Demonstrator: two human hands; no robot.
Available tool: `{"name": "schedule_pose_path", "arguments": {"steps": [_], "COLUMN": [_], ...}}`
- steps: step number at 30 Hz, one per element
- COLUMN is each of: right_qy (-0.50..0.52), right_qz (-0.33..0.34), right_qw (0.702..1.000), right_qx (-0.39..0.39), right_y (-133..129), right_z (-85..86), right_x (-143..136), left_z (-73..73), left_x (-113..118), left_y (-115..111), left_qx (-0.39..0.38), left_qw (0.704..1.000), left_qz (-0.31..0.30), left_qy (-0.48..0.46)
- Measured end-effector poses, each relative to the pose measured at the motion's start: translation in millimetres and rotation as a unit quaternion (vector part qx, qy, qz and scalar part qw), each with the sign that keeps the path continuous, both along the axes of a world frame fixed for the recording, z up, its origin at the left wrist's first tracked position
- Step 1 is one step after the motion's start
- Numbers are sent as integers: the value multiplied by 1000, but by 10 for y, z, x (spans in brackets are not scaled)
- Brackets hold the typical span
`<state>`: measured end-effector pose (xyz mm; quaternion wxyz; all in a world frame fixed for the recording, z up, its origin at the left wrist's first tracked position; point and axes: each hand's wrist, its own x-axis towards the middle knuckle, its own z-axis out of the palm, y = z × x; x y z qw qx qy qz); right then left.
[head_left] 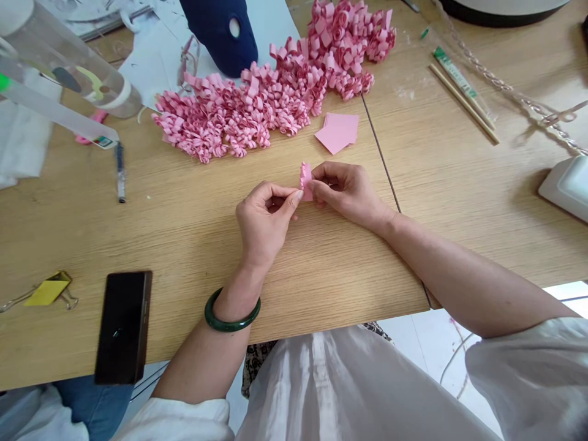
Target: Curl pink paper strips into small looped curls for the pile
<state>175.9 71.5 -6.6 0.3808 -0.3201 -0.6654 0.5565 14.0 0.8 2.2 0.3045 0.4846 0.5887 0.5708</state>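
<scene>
A small pink paper piece (307,184) with a row of curled loops along its left edge is held above the table. My left hand (267,214) pinches its lower left side between thumb and fingertips. On its right side, my right hand (344,191) grips the same piece with thumb and forefinger. Just beyond my hands lies a little stack of flat pink paper squares (339,131). A long heap of pink curled paper flowers (257,101) stretches behind them. A dark green bangle (233,324) circles my left wrist.
A phone (123,327) and a yellow binder clip (50,289) lie at left, with a pen (120,174) farther back. Clear bottles (87,67) and a dark blue object (225,33) stand behind. Wooden sticks (463,101), a braided cord (514,92) and a white device (567,184) are at right.
</scene>
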Motion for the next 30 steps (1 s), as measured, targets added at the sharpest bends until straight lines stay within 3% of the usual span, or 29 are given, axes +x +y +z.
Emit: {"name": "schedule_pose_path", "arguments": {"steps": [14, 23, 30], "right_qy": [-11, -8, 4], "right_qz": [33, 1, -37], "right_qw": [999, 1000, 999], "right_qx": [26, -3, -28], "right_y": [-2, -9, 1], "right_z": [-12, 25, 40], "right_x": [18, 2, -5], "left_z": [-13, 5, 52], "left_x": [-9, -61, -59], "left_y": [7, 18, -20], "left_qx": [-9, -59, 55], "left_qw": [999, 997, 997], "left_qz": [2, -24, 30], "left_qy": [-33, -33, 54]}}
